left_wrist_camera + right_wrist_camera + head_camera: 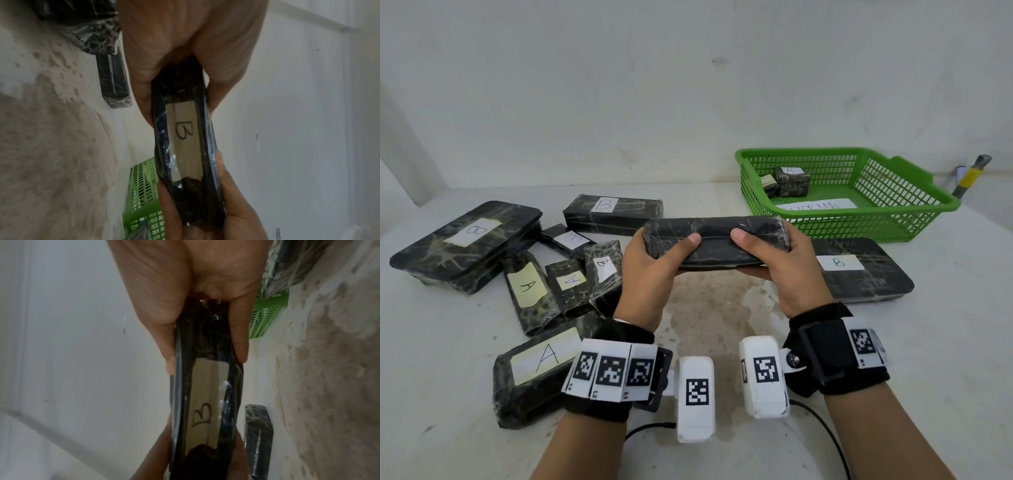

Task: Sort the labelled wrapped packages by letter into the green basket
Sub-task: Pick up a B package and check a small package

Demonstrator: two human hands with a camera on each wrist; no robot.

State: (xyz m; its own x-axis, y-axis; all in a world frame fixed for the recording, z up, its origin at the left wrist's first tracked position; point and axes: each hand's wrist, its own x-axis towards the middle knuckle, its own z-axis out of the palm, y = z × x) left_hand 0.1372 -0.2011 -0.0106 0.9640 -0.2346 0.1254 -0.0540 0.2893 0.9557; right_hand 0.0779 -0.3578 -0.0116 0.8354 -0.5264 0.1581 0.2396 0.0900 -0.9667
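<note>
Both hands, left hand (pixel 654 263) and right hand (pixel 787 270), grip the B-labelled package (pixel 717 245) by its ends, fingers curled round; long axis left-right; green basket (pixel 914 219) beyond-right, right hand nearer.

Even, diffuse light is filling the head view; edges are bowing; both wrist views are showing dim, soft blur.
</note>
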